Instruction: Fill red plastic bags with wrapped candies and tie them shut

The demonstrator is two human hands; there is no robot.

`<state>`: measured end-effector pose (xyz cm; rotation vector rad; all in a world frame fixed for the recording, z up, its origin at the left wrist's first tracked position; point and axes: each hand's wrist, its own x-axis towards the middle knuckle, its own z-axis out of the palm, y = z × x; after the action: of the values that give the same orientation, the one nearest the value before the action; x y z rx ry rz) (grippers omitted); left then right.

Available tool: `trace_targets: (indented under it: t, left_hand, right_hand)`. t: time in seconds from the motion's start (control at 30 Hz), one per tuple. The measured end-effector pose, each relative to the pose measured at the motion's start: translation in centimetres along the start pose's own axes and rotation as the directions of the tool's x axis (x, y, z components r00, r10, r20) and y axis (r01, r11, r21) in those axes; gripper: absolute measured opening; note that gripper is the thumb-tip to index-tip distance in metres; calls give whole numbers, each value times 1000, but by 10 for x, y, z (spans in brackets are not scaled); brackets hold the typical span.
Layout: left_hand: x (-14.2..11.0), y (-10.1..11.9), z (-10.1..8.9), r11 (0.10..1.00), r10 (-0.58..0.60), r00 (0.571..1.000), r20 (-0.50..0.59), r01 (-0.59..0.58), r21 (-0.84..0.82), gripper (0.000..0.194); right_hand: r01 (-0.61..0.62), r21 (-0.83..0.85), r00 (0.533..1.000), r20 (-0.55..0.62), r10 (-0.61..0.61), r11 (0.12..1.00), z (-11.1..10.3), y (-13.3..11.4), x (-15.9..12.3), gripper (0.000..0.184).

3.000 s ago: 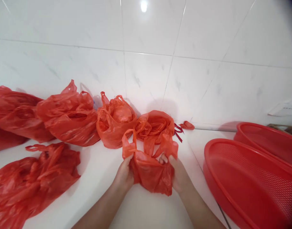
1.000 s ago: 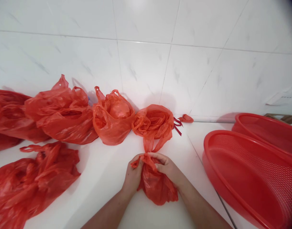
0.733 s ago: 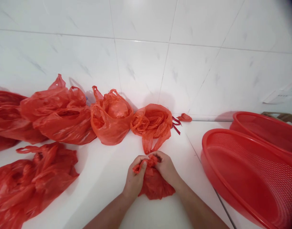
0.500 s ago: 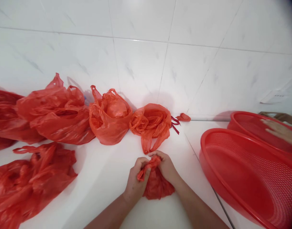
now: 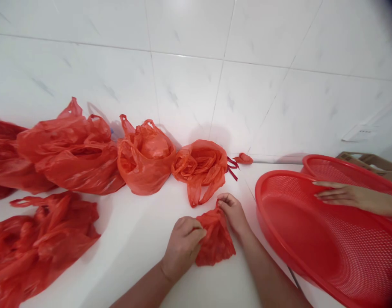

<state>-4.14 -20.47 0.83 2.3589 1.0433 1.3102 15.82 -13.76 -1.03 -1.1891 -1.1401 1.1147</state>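
Between my hands is a small red plastic bag (image 5: 216, 241), its lower part resting on or just over the white table (image 5: 138, 261). My left hand (image 5: 183, 243) pinches its left edge, thumb against curled fingers. At its upper right corner, my right hand (image 5: 233, 211) grips the edge between thumb and fingertips. The bag's top is stretched between the two hands; what it contains, if anything, I cannot see. Just beyond my hands lies a loose red bag (image 5: 200, 164) with its handles hanging toward me.
Along the tiled wall stand full red bags (image 5: 147, 160), with a bulky bag (image 5: 74, 154) farther left. A crumpled red bag (image 5: 45, 239) lies front left. At right are red mesh baskets (image 5: 298, 231); another person's hand (image 5: 346, 196) reaches over them. A cardboard box (image 5: 372, 164) sits behind.
My hands have moved apart, spreading the bunched top of the small bag. The other person's hand has come left and forward over the front basket. That basket sits slightly farther left in view.
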Motion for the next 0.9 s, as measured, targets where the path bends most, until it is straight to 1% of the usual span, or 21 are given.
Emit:
trace_targets:
  t: [0.1, 0.17, 0.23, 0.3, 0.33, 0.37, 0.4, 0.43, 0.47, 0.5, 0.53, 0.57, 0.6, 0.63, 0.67, 0.7, 0.73, 0.8, 0.87, 0.9]
  left_hand:
    - [-7, 20, 3, 988, 147, 985, 87, -150, 29, 26]
    - [-12, 36, 7, 964, 264, 953, 147, -264, -22, 24]
    - [-17, 50, 8, 929, 370, 907, 201, -360, -88, 26]
    - [-20, 60, 7, 903, 428, 863, 268, -415, -109, 28]
    - [-20, 62, 6, 897, 441, 848, 295, -429, -106, 27]
    - [-19, 63, 5, 893, 448, 836, 315, -437, -111, 26]
    - [-18, 64, 4, 894, 445, 837, 318, -431, -118, 24]
    - [-17, 63, 4, 905, 425, 854, 301, -409, -116, 20]
    - [-16, 62, 5, 921, 390, 881, 269, -374, -108, 16]
    - [-16, 61, 7, 939, 344, 910, 231, -332, -94, 18]
    - [-15, 59, 10, 958, 286, 938, 197, -278, -67, 30]
    - [-15, 56, 13, 974, 228, 959, 168, -226, -31, 47]
    - [-14, 51, 17, 984, 173, 971, 163, -176, 4, 65]
    - [-14, 46, 21, 993, 100, 979, 177, -110, 45, 79]
    - [-15, 41, 24, 995, 32, 979, 200, -49, 83, 90]
    - [-16, 34, 26, 994, -34, 970, 240, 7, 112, 95]
    - [-18, 29, 26, 991, -79, 956, 282, 45, 126, 93]
    - [-25, 21, 19, 987, -143, 928, 344, 106, 125, 80]
    - [-32, 20, 5, 981, -192, 920, 342, 175, 80, 63]
    - [-35, 21, -5, 972, -232, 922, 310, 229, 47, 56]
  right_hand:
    - [77, -152, 989, -116, -95, 985, -8, 9, 10, 15]
    - [104, -237, 978, -151, -142, 966, -11, 13, 15, 17]
    - [117, -303, 973, -157, -171, 946, -13, 17, 17, 19]
    - [122, -354, 971, -150, -185, 927, -12, 19, 18, 19]
    - [122, -373, 971, -146, -188, 920, -12, 19, 18, 19]
    - [120, -389, 971, -144, -189, 913, -12, 18, 18, 19]
    - [117, -400, 972, -143, -189, 909, -12, 16, 17, 19]
    - [114, -407, 972, -143, -186, 906, -12, 14, 16, 19]
    - [111, -410, 973, -142, -183, 905, -12, 11, 14, 20]
    - [110, -407, 974, -137, -180, 907, -13, 8, 12, 20]
    - [109, -402, 976, -132, -176, 909, -14, 5, 11, 21]
    - [111, -396, 978, -121, -172, 912, -16, 3, 9, 23]
    - [116, -388, 979, -108, -170, 914, -18, 2, 8, 26]
    - [109, -390, 981, -104, -162, 914, -20, 2, 8, 30]
    - [73, -429, 984, -115, -134, 900, -23, 3, 9, 34]
    - [42, -470, 987, -117, -109, 882, -25, 5, 11, 37]
    - [36, -506, 990, -97, -99, 862, -27, 8, 12, 40]
    - [9, -565, 992, -98, -78, 825, -29, 13, 15, 44]
    - [-26, -594, 994, -101, -42, 804, -31, 16, 15, 44]
    - [-41, -603, 995, -99, -23, 797, -31, 16, 15, 44]
